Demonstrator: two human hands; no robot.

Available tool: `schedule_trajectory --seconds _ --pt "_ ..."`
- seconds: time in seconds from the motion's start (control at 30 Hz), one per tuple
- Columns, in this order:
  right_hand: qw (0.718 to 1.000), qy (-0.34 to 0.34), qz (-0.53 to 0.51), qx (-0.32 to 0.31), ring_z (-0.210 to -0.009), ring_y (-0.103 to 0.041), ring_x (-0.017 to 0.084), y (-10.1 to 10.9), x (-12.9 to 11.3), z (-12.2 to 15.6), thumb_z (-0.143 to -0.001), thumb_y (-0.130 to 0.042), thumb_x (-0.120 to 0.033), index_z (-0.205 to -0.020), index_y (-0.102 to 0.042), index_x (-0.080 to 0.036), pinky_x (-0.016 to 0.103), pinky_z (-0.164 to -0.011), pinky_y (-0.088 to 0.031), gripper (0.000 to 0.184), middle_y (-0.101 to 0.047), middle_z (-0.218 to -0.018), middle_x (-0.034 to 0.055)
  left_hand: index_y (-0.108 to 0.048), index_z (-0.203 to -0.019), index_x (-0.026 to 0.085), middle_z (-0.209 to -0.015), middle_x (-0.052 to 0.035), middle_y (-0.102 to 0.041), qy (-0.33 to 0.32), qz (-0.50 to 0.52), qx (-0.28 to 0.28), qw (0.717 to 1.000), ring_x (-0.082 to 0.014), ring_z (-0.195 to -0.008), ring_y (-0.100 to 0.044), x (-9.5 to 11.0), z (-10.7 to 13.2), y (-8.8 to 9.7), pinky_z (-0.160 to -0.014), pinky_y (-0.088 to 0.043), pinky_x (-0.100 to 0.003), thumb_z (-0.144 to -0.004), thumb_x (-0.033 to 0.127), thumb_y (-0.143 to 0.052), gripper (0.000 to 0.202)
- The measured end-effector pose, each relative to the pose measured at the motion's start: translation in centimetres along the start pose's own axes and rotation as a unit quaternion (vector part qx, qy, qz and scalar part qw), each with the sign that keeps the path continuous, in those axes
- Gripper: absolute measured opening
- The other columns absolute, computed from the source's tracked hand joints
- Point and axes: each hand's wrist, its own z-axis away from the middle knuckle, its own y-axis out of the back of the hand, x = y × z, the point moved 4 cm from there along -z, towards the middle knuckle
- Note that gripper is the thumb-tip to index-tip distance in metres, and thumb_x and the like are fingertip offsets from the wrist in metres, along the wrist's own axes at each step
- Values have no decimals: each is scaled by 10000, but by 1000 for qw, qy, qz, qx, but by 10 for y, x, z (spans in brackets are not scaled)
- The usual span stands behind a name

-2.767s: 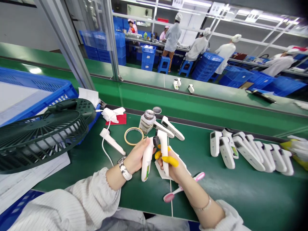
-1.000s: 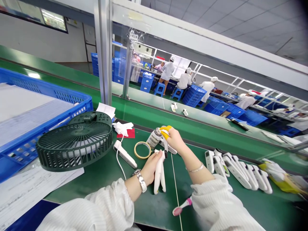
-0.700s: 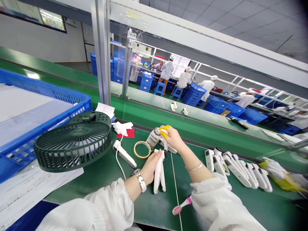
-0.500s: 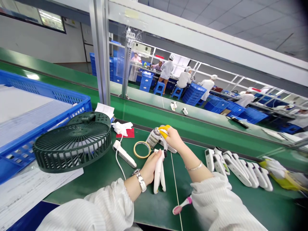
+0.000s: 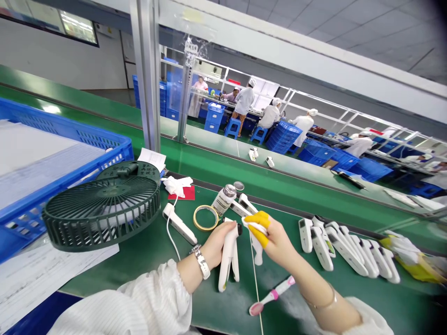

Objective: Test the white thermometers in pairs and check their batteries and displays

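Observation:
My left hand [image 5: 215, 242] is closed round two white handheld devices [image 5: 228, 253], held upright with their lower ends on the green bench. My right hand [image 5: 275, 239], yellow cots on its fingertips, pinches a small white cloth [image 5: 254, 232] just right of the devices' dark tips. Behind them stands a small open bottle [image 5: 223, 199] with its round cap [image 5: 239, 185] lying beside it, and two more white devices [image 5: 244, 206] lie next to the bottle.
A row of several white devices [image 5: 345, 249] lies to the right. A pink brush [image 5: 270, 298] lies near the front edge. A tape ring [image 5: 206, 217], a corded white device [image 5: 178, 223], a dark green fan [image 5: 104, 204] and a blue crate [image 5: 70, 153] are on the left. Other people work at far benches.
My right hand has left the bottle and come back toward me with the cloth, now beside the devices' tips. My left hand still holds the two devices in the same spot.

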Motion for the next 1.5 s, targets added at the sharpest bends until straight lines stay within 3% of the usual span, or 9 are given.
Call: schedule_trajectory --seconds 0.17,0.3,0.5,0.73,0.87,1.03,1.2,1.4,1.5 --pt "999 16 1 -48 -840 -588 206 -32 0 20 -873 -452 -214 -1029 -606 -236 344 -736 -491 220 -633 -918 81 -642 -749 155 -755 -15 -623 -14 -16 -6 1000 -142 -717 -572 0 -1 0 -697 -415 -259 -614 373 -746 277" --pt "998 21 7 -66 -833 -578 206 -45 -4 26 -866 -446 -187 -990 -611 -216 339 -720 -494 208 -625 -903 86 -647 -756 162 -747 -8 -595 10 -15 11 1000 -139 -696 -562 -2 -3 2 -694 -424 -271 -661 432 -688 289" --pt "997 19 8 -73 -804 -573 191 -46 -6 28 -856 -452 -172 -980 -616 -221 315 -703 -491 211 -612 -890 75 -665 -763 167 -733 -5 -574 29 -19 17 999 -137 -690 -550 -2 -3 3 -688 -421 -265 -670 444 -666 293" --pt "992 16 14 -127 -798 -558 180 -60 -1 39 -820 -455 -112 -1032 -620 -245 298 -702 -483 299 -587 -929 67 -679 -804 156 -765 -19 -589 -14 -66 13 998 -134 -744 -535 2 -2 2 -710 -399 -252 -591 305 -753 270" --pt "988 17 18 -154 -777 -546 168 -61 -6 44 -819 -447 -102 -952 -627 -227 282 -691 -467 257 -578 -921 60 -679 -820 158 -811 -30 -594 -26 -88 9 996 -153 -799 -544 2 -3 2 -724 -399 -263 -587 282 -761 278" --pt "970 70 69 -223 -716 -543 151 -63 -17 45 -834 -455 -153 -844 -622 -216 258 -654 -442 179 -577 -852 38 -678 -834 165 -845 -34 -595 -33 -100 7 994 -166 -839 -551 1 -4 4 -721 -397 -262 -598 289 -753 276" --pt "966 20 192 -171 -695 -552 193 -59 -13 36 -755 -469 -97 -934 -637 -193 288 -604 -421 264 -613 -829 81 -671 -842 169 -832 -31 -584 -30 -101 6 994 -163 -832 -547 0 -5 5 -717 -400 -262 -607 290 -744 275" --pt "949 72 104 -287 -663 -539 134 -57 -29 34 -831 -447 -155 -772 -624 -202 228 -604 -391 193 -608 -745 17 -671 -844 160 -861 -32 -585 -26 -105 13 994 -158 -837 -543 -1 -5 6 -719 -395 -256 -591 261 -746 283" --pt "955 28 169 -244 -727 -552 164 -58 -20 32 -814 -456 -147 -873 -641 -202 255 -629 -385 201 -624 -839 48 -666 -847 161 -840 -25 -578 -25 -103 13 994 -149 -813 -538 0 -4 5 -700 -393 -253 -589 250 -740 282"
